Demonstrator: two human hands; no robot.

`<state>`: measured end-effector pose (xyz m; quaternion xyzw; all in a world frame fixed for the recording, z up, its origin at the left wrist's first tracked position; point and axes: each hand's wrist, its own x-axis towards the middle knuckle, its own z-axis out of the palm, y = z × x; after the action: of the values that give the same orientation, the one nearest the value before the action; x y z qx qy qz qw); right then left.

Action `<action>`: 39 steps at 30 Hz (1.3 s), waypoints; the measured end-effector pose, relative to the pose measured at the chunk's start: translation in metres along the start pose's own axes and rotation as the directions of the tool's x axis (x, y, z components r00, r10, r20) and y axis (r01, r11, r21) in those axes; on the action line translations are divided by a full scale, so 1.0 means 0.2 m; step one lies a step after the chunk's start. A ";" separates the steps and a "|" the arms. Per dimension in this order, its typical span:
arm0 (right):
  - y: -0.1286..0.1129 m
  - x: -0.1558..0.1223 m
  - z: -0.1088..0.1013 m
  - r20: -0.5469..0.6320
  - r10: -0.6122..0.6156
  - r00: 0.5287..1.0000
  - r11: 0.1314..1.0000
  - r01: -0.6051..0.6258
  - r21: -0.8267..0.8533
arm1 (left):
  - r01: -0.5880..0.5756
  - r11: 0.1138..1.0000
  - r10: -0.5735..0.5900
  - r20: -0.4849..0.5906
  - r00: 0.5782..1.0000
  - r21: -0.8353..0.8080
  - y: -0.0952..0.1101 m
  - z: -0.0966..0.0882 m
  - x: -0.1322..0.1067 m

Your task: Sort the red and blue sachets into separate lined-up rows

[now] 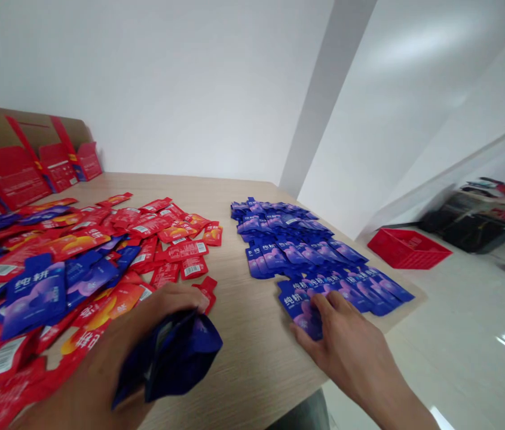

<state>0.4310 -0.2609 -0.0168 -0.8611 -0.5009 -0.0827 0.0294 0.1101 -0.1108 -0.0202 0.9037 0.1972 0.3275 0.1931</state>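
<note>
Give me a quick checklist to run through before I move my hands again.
1. Left hand has hold of its bundle of blue pouches: ok, it is closed around them.
2. Number of pouches in that bundle: cannot tell, they overlap and the hand hides part.
3. Right hand is on the nearest blue pouch: ok, its fingers touch it; whether they grip it, cannot tell.
4. Blue rows hold no red pouch: ok, as far as shows.
5. Loose pile on the left is one colour: not ok, red pouches and blue ones are mixed.
</note>
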 end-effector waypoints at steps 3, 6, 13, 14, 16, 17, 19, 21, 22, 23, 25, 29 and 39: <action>-0.02 0.04 -0.03 0.124 0.051 0.991 0.998 -0.046 -0.043 | -0.107 0.990 0.103 0.055 0.993 0.088 0.03 0.02 0.02; -0.05 0.08 -0.05 0.194 0.057 0.979 0.998 -0.048 -0.051 | -0.213 0.962 0.192 0.131 0.973 0.173 0.05 0.06 0.05; -0.06 0.14 0.00 0.164 0.059 0.985 0.997 -0.048 -0.068 | -0.443 0.880 0.378 0.316 0.870 0.169 0.23 0.18 0.22; -0.06 0.14 0.01 0.156 0.057 0.986 0.996 -0.046 -0.070 | -0.468 0.867 0.401 0.319 0.859 0.169 0.24 0.20 0.23; -0.06 0.15 0.02 0.144 0.047 0.989 0.997 -0.037 -0.068 | -0.499 0.848 0.428 0.325 0.843 0.178 0.25 0.24 0.24; -0.06 0.15 0.03 0.143 0.041 0.989 0.997 -0.032 -0.066 | -0.510 0.840 0.436 0.332 0.837 0.184 0.25 0.26 0.24; -0.06 0.15 0.03 0.153 0.032 0.988 0.998 -0.023 -0.060 | -0.527 0.826 0.448 0.337 0.828 0.198 0.24 0.29 0.23; -0.06 0.15 0.02 0.167 0.031 0.985 0.998 -0.021 -0.056 | -0.542 0.814 0.462 0.331 0.823 0.209 0.24 0.31 0.22; -0.06 0.14 0.02 0.175 0.034 0.984 0.998 -0.025 -0.055 | -0.542 0.812 0.466 0.319 0.826 0.218 0.23 0.32 0.22; -0.07 0.14 0.01 0.183 0.040 0.982 0.998 -0.030 -0.055 | -0.537 0.812 0.465 0.303 0.832 0.227 0.23 0.32 0.22; -0.07 0.14 0.01 0.194 0.050 0.980 0.998 -0.040 -0.053 | -0.534 0.813 0.464 0.293 0.836 0.235 0.24 0.33 0.22; -0.07 0.15 0.00 0.193 0.044 0.980 0.998 -0.037 -0.041 | -0.548 0.803 0.476 0.298 0.827 0.236 0.24 0.33 0.21; -0.10 0.19 -0.02 0.181 0.076 0.980 0.997 -0.071 -0.038 | -0.518 0.828 0.472 0.233 0.851 0.213 0.23 0.34 0.20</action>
<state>0.4317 -0.2194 -0.0071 -0.8833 -0.4680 -0.0101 -0.0273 0.1947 -0.1458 -0.0263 0.9659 -0.0191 0.2581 -0.0066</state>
